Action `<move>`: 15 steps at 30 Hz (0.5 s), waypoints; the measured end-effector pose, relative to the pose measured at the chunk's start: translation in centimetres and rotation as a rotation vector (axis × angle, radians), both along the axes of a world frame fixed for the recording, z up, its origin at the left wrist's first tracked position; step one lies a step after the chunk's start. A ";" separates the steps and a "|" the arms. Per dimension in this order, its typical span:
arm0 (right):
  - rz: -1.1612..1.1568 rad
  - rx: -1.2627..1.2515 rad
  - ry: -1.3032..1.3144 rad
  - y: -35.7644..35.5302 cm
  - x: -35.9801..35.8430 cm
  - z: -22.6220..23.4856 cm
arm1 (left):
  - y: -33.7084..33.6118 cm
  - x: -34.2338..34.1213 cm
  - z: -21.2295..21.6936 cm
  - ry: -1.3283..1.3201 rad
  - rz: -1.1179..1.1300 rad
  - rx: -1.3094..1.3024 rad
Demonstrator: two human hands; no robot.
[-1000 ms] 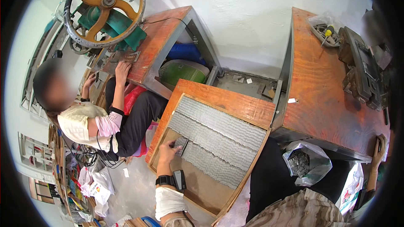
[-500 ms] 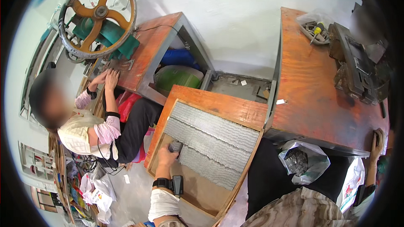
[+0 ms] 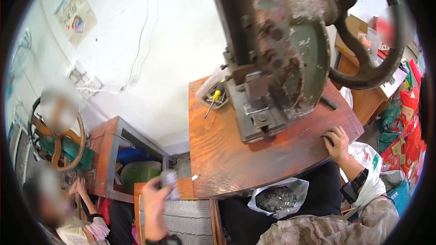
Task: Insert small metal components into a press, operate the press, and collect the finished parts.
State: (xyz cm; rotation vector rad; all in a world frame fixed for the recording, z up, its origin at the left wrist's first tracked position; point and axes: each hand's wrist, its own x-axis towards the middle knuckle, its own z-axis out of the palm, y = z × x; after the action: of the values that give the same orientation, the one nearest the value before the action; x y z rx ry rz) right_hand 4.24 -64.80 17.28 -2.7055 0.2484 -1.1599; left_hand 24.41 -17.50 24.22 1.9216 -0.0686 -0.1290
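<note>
My left hand (image 3: 155,206) is raised over the tray, closed around a small grey metallic bundle (image 3: 170,184), blurred by motion. Beneath it, rows of thin grey metal pieces (image 3: 184,218) lie in a shallow wood-edged tray (image 3: 214,222). My right hand (image 3: 338,146) rests on the near right edge of the orange-brown worktable (image 3: 218,154). Its fingers are bent and slightly apart, with a dark gap under them. An open plastic bag (image 3: 297,199) of small grey metal pieces (image 3: 275,199) lies in my lap.
A heavy hand press (image 3: 272,63) with a large wheel (image 3: 390,70) stands on the worktable. Left of it sits a plastic container (image 3: 212,96) with a yellow-handled screwdriver (image 3: 217,94). A co-worker (image 3: 75,220) sits at another bench (image 3: 104,154) on the left. Coloured bags (image 3: 408,131) are piled at right.
The view has swung right, bringing the press into sight. My left hand has lifted from the tray with the grey bundle. My right hand stays at the worktable's edge.
</note>
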 end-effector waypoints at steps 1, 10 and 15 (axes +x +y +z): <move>-0.012 0.004 -0.017 -0.1 -0.3 0.2 | -4.3 1.2 0.8 -0.065 -0.111 -0.024; 0.004 0.016 0.013 -0.8 -0.9 0.6 | -27.7 3.8 5.7 -0.373 -0.243 0.384; -0.006 0.024 0.003 -1.2 -1.1 0.7 | -31.4 3.9 3.0 -0.679 -0.032 0.217</move>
State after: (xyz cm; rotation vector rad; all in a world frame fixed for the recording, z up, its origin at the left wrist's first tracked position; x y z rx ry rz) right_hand 3.12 -66.03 18.01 -2.6877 0.2700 -1.1470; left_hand 28.34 -48.87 27.18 2.1030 -0.5569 0.5183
